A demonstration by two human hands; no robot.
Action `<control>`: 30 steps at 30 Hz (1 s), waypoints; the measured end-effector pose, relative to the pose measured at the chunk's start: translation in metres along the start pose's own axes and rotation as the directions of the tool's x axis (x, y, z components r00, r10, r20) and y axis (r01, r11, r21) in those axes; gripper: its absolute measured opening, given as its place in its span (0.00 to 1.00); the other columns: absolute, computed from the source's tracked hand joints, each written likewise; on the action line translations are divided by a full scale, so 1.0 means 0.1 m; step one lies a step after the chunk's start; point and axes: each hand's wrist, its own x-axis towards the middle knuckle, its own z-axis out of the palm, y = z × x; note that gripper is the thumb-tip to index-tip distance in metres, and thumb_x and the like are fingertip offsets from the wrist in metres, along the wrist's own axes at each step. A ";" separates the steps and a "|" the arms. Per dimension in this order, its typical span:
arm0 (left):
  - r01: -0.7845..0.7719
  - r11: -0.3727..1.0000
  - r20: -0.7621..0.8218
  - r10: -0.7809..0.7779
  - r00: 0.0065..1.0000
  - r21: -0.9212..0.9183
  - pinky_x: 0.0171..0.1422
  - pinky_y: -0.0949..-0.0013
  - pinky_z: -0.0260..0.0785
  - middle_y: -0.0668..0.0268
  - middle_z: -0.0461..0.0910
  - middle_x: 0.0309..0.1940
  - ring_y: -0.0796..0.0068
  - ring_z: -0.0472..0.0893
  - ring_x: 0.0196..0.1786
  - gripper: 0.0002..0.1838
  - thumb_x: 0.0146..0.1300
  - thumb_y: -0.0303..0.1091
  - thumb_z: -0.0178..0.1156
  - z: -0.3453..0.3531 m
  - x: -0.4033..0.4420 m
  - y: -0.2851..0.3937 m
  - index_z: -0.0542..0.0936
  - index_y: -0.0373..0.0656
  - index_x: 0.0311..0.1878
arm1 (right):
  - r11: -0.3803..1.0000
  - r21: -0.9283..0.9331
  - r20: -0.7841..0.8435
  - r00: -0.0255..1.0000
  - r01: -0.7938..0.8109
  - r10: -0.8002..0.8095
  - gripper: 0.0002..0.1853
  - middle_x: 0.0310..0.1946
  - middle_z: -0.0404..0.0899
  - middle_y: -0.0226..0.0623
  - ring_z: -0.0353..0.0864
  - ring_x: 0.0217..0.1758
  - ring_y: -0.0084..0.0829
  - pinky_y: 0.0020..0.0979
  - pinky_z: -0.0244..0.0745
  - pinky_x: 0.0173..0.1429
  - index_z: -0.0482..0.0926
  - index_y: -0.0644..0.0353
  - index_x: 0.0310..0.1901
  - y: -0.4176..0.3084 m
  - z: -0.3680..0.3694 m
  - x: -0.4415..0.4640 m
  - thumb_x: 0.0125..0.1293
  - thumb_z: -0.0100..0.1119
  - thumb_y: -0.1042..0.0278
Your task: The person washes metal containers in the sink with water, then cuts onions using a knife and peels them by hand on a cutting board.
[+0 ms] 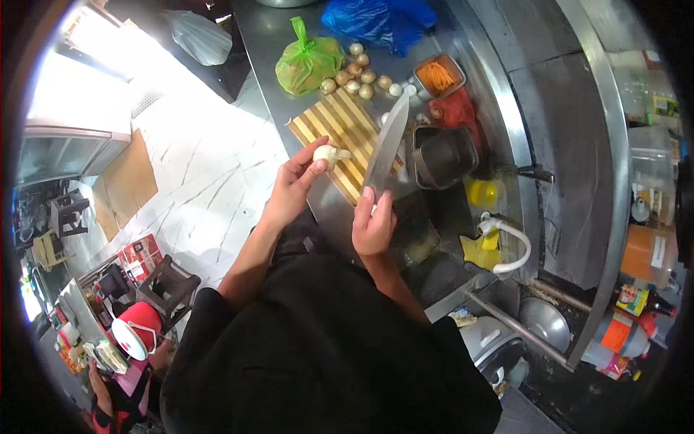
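Observation:
Between the thumb and fingers of my left hand (pixel 300 177) is a pale peeled onion (pixel 327 155), held over the near left part of a striped wooden cutting board (pixel 336 119). My right hand (pixel 374 220) is closed round the handle of a large kitchen knife (pixel 388 145). Its broad blade points up and away, over the board's right side, apart from the onion. Several unpeeled onions (pixel 366 77) lie beyond the board, with a few white peeled ones (pixel 395 90) at their right end.
A green tied bag (pixel 309 64) and a blue plastic bag (pixel 379 22) sit at the back. On the right stand a metal tray of orange strips (pixel 437 76), a dark container (pixel 443 157) and a white faucet (pixel 513 246). Another person (pixel 119 394) is at lower left.

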 end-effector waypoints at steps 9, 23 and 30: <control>0.043 0.992 0.021 -0.046 0.999 0.119 0.66 0.72 0.67 0.69 0.81 0.55 0.81 0.77 0.57 0.26 0.79 0.37 0.59 0.07 -0.03 0.08 0.71 0.36 0.74 | 0.851 -0.498 0.352 0.936 0.166 0.024 0.31 0.48 0.71 0.54 0.74 0.53 0.54 0.51 0.71 0.58 0.64 0.44 0.79 1.26 0.45 0.53 0.76 0.55 0.68; -0.491 0.393 0.369 0.347 0.862 0.778 0.61 0.51 0.66 0.51 0.76 0.43 0.47 0.74 0.50 0.12 0.74 0.36 0.53 0.11 -0.14 -0.52 0.74 0.36 0.49 | 0.259 0.700 0.603 0.745 -0.666 0.286 0.39 0.72 0.71 0.35 0.71 0.74 0.35 0.40 0.66 0.76 0.68 0.52 0.73 0.52 0.55 0.06 0.77 0.40 0.27; -0.417 0.531 0.314 0.276 0.908 0.738 0.63 0.53 0.68 0.52 0.77 0.47 0.47 0.74 0.55 0.12 0.75 0.34 0.52 0.26 -0.12 -0.30 0.76 0.38 0.54 | 0.273 0.846 0.404 0.884 -0.459 0.235 0.26 0.62 0.74 0.38 0.75 0.64 0.29 0.33 0.73 0.65 0.71 0.59 0.69 0.28 0.46 0.06 0.84 0.45 0.47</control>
